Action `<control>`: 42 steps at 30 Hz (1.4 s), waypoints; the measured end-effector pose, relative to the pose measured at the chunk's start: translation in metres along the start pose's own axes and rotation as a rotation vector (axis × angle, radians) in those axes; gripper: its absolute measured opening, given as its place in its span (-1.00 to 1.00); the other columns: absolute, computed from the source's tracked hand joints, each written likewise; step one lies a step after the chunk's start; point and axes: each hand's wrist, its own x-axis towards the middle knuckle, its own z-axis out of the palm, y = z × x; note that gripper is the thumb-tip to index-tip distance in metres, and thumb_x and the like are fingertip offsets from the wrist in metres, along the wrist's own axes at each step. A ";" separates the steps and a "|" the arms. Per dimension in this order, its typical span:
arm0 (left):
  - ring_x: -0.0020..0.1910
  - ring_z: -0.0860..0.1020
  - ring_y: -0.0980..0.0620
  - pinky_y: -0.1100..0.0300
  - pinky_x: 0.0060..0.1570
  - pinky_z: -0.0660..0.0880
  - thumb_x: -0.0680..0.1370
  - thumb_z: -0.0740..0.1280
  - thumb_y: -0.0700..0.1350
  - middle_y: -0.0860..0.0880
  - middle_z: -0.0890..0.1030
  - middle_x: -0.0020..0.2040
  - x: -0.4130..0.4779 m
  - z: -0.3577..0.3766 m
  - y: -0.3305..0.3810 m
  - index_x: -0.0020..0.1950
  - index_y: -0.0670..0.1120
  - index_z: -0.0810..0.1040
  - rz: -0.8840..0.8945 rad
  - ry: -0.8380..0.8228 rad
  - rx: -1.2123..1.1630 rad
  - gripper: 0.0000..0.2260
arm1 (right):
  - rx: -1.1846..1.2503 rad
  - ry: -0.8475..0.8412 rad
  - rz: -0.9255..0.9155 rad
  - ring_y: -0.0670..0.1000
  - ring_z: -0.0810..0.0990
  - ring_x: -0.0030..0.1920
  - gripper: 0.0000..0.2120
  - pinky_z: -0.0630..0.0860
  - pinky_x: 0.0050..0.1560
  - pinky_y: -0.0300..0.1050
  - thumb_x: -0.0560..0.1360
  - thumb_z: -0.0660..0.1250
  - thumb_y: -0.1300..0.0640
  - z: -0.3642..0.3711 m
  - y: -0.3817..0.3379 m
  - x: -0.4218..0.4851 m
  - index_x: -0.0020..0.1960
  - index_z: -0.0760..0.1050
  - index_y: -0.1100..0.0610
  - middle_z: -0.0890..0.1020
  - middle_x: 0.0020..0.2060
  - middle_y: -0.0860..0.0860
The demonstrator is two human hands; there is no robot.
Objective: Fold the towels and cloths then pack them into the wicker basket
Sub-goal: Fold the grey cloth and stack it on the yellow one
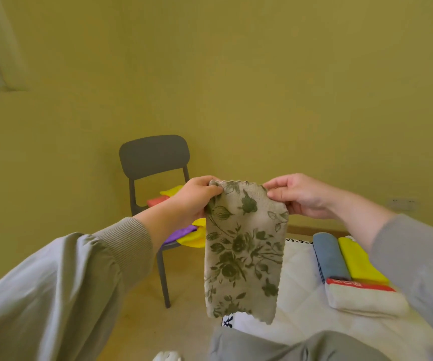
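— Holding the floral cloth (244,256) up by its top edge, we have the left hand (197,199) pinching one top corner and the right hand (298,196) pinching the other. It hangs free in the air over the left edge of the quilted mattress (301,295).

— So how far along are we?

— Partway, we judge. Three pieces lie folded toward the far right of the mattress. A folded blue cloth (328,256) sits with a folded yellow cloth (360,264) touching its right side. Nearer us, a white towel with a red band (363,299) lies against their near ends.

— And what is left?

— First the one we hold. It hangs narrow, perhaps already doubled lengthwise, though we cannot tell, and it looks to need at least one more fold. Then there is the heap on the seat of the grey chair (154,157), beyond the mattress's left edge. A purple cloth (180,233), a loose yellow cloth (192,239) and a red cloth (158,201) lie there unfolded.

— And the wicker basket?

— Out of view, so nothing we can see is packed. We would call the folding roughly half done. The packing is not begun, as far as this shows.
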 end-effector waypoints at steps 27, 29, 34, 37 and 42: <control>-0.30 0.49 0.03 0.23 -0.31 0.47 0.58 0.31 -0.16 -0.08 0.58 -0.22 0.203 0.095 -0.112 0.04 -0.17 0.63 0.003 -0.153 0.784 -0.86 | -0.729 0.083 0.333 -0.04 0.47 -0.30 -0.89 0.41 -0.31 -0.22 0.45 0.42 0.24 -0.126 0.142 0.113 -0.21 0.53 0.13 0.52 -0.34 0.00; -0.25 0.50 -0.03 0.21 -0.28 0.44 0.58 0.29 -0.15 -0.08 0.59 -0.18 0.215 0.104 -0.128 0.03 -0.15 0.64 0.081 -0.059 0.906 -0.85 | -0.770 0.265 0.267 -0.04 0.48 -0.26 -0.92 0.36 -0.26 -0.22 0.45 0.43 0.21 -0.121 0.162 0.128 -0.17 0.54 0.10 0.53 -0.30 -0.04; -0.28 0.38 -0.07 0.20 -0.43 0.18 0.58 0.22 -0.22 -0.03 0.41 -0.27 0.235 0.117 -0.169 -0.11 -0.20 0.59 0.199 0.128 1.003 -0.83 | -0.792 0.504 0.153 0.04 0.48 -0.21 -0.91 0.30 -0.21 -0.21 0.51 0.34 0.21 -0.107 0.204 0.149 -0.12 0.52 0.05 0.54 -0.20 0.01; -0.21 0.40 -0.06 0.19 -0.43 0.17 0.60 0.19 -0.19 -0.05 0.43 -0.16 0.236 0.117 -0.190 -0.05 -0.13 0.60 0.187 0.153 1.010 -0.81 | -0.810 0.544 0.088 0.06 0.47 -0.12 -0.92 0.32 -0.14 -0.17 0.51 0.32 0.22 -0.099 0.228 0.149 -0.10 0.53 0.06 0.58 -0.11 0.07; -0.21 0.42 0.00 0.20 -0.37 0.27 0.62 0.19 -0.14 -0.04 0.50 -0.11 0.223 0.115 -0.214 0.07 -0.11 0.61 0.266 0.174 0.949 -0.79 | -0.826 0.618 -0.032 0.03 0.43 -0.01 -0.91 0.22 -0.12 -0.19 0.52 0.30 0.24 -0.084 0.251 0.130 -0.03 0.57 0.20 0.54 -0.14 0.01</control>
